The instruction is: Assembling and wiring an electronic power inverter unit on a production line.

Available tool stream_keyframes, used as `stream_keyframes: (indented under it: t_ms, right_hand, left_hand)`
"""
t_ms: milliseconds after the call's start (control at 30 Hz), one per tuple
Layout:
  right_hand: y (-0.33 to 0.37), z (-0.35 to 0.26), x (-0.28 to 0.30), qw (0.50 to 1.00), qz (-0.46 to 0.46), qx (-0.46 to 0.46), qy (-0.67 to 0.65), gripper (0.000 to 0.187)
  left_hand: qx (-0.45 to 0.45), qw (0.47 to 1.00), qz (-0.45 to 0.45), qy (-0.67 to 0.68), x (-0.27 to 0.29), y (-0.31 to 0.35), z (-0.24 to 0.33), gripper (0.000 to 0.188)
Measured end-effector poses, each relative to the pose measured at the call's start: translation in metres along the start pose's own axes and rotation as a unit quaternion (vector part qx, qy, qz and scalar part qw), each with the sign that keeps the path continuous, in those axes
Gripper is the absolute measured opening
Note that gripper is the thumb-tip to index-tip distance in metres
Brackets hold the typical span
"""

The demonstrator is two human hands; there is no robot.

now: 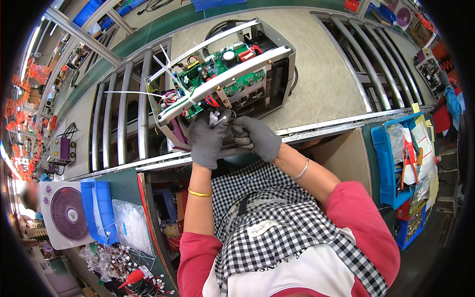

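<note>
An open-framed electrical unit (237, 101) with a green circuit board (232, 57) and pale metal rails lies on the bench in front of me. White cable ties (132, 92) stick out from its near rail and left end. My left hand (205, 142), in a grey glove, is closed at the unit's near lower edge, pinching small white plastic pieces that look like wire connectors (215, 119). Beside it my right hand (258, 138), gloved too, is closed with its fingertips pressed together. What those fingertips hold is hidden.
Metal rollers (122, 114) flank the bench plate on both sides. At lower left are a fan (71, 215), a blue bin (99, 210), a bag of white ties (132, 225) and loose wire connectors. A blue tray (388, 163) with tools stands at right.
</note>
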State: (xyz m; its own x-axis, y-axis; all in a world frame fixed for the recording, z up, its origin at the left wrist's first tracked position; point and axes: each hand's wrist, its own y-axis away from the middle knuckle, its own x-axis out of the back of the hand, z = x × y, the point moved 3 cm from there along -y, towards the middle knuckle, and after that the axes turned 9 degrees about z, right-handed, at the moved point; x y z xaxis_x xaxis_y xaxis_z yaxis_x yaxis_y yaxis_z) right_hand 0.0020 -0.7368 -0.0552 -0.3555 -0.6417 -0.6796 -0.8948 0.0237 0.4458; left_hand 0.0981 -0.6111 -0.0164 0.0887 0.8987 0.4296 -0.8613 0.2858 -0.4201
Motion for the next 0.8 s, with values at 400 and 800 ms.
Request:
stream_keyframes:
  t_ms: [400,800]
  right_hand:
    - [-0.030,0.024,0.010,0.973,0.054,0.166,0.150,0.026]
    - [0.084,-0.119,-0.061,0.302,0.197,0.712,0.602,0.044]
  left_hand:
    - [0.050,0.998,-0.028,-0.024,0.002,0.005,0.008,0.038]
    - [0.172,0.923,0.062,0.338,0.002,0.013,0.023,0.023]
